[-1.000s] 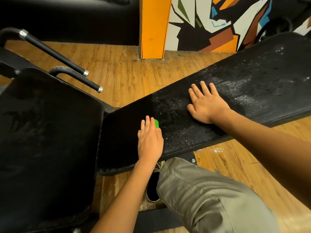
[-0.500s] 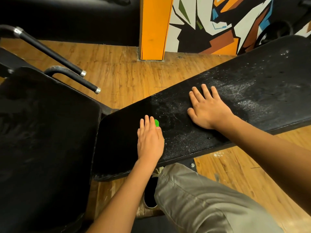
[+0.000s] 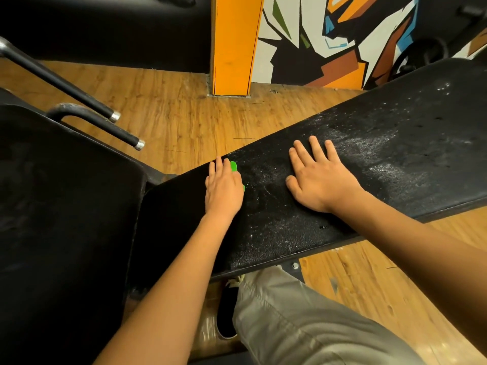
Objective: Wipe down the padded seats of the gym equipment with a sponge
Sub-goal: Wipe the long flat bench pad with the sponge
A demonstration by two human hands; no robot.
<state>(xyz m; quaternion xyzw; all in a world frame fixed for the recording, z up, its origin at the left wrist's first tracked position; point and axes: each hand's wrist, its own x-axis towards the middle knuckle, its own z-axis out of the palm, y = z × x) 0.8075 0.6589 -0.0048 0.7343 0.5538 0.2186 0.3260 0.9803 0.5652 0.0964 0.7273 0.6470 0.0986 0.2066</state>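
The left hand (image 3: 224,191) lies palm-down on a green sponge (image 3: 233,165), its grip flat with straight fingers held close together, so only a bright edge of the sponge shows past the fingertips and thumb side. The sponge sits on the long black bench pad (image 3: 395,159), near its far edge and toward its lower end. The right hand (image 3: 320,180) rests flat on the same pad well to the right, grip spread, fingers apart. Whitish specks cover the pad around and beyond it. A second black seat pad (image 3: 66,206) stands at the left, just beside the bench pad, over the wooden floor (image 3: 179,119).
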